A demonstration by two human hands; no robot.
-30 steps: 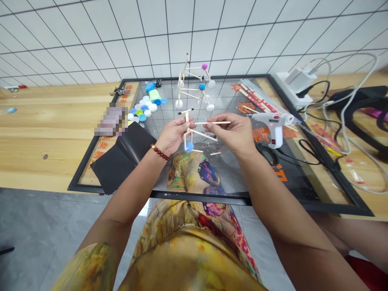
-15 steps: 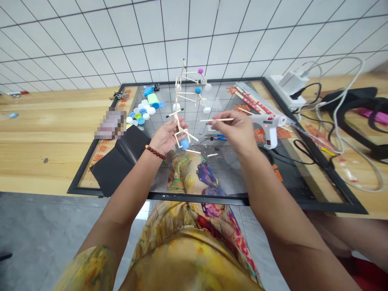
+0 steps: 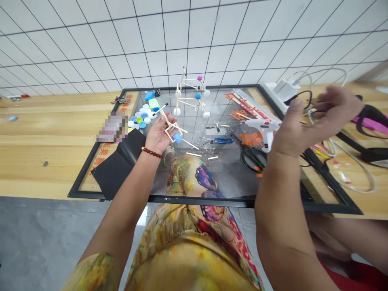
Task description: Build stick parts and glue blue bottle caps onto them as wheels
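Observation:
My left hand (image 3: 161,131) holds a small frame of pale sticks (image 3: 172,126) with a blue cap (image 3: 177,138) at its lower end and a black-tipped crosspiece at the top. My right hand (image 3: 324,117) is raised at the right, over the cables, fingers apart and nothing seen in them. Beyond my left hand stand two stick models with white wheels, one with a pink ball (image 3: 199,78), the other with a blue ball (image 3: 198,96). A white glue gun (image 3: 264,130) lies just left of my right wrist.
Bottle caps (image 3: 142,124) cluster left of the models. Black sheets (image 3: 118,165) lie at the left. Scissors (image 3: 254,159), a blue cutter (image 3: 222,140) and loose sticks (image 3: 194,154) lie on the black-framed glass (image 3: 212,199). A power strip (image 3: 274,97) and cables are at the right.
My right hand has moved far right and the stick it held is no longer seen in it. My left hand has shifted slightly left with the stick frame, which has tilted.

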